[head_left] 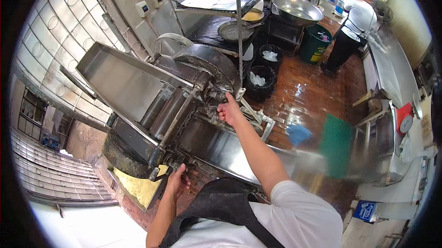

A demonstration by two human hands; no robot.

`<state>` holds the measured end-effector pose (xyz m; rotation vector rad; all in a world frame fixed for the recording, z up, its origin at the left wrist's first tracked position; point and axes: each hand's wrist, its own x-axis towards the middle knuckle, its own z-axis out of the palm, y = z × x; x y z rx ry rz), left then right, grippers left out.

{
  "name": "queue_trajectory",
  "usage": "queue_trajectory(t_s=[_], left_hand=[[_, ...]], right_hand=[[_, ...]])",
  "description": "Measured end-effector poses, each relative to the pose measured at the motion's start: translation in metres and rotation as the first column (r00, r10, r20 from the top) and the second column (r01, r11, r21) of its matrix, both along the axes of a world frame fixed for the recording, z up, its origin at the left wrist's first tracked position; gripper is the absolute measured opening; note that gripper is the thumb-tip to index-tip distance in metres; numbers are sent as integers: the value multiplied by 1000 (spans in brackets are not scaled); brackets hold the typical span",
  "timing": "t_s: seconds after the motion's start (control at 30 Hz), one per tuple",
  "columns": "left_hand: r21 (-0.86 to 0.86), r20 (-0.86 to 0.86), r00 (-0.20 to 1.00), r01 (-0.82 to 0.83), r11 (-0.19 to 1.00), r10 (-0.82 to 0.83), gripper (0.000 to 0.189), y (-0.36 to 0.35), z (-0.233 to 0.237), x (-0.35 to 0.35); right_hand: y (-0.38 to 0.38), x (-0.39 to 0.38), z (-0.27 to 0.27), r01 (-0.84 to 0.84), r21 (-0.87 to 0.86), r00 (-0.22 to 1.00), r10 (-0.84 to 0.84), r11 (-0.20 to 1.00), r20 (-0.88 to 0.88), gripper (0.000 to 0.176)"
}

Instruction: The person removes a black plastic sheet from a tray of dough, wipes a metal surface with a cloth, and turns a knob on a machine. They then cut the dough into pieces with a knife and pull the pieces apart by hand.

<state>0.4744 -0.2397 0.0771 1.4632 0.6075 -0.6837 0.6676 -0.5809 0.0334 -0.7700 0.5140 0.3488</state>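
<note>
Black apron (221, 197) nearest the camera, roller machine (170, 115) stood just beyond, left hand (176, 182) was at the machine's left end, fingers half bent, right hand (229, 111) at its right end, fingers curled, whether either gripped could not be told

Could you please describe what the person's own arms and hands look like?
The left hand and right hand are bare, with no gloves or wristwatch showing. Both forearms are uncovered. On the right arm, a short, plain white sleeve covers the upper part; the left sleeve cannot be made out clearly. A black apron is worn over the white shirt.
</note>
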Motion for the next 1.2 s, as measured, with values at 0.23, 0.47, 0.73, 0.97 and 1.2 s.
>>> queue_trajectory(t_s=[0.23,0.47,0.73,0.97,1.2], left_hand=[[-30,14,1000,-4,1000,5,43,-3,6,-1],[-39,36,999,-23,999,25,42,-7,11,-3],[-27,30,999,-25,999,26,43,-6,9,-3],[-37,9,1000,3,999,-2,46,1,1,-2],[-217,205,970,-82,973,128,48,-7,6,-21]], right_hand=[[0,2,-3,-21,7,1000,21,1000,-9,77],[-2,2,-5,2,62,1000,-1,998,-8,73],[0,0,0,35,37,999,-34,999,-16,71],[-4,-10,6,36,-231,999,-31,972,23,74],[10,-12,-34,549,-831,834,16,94,552,58]])
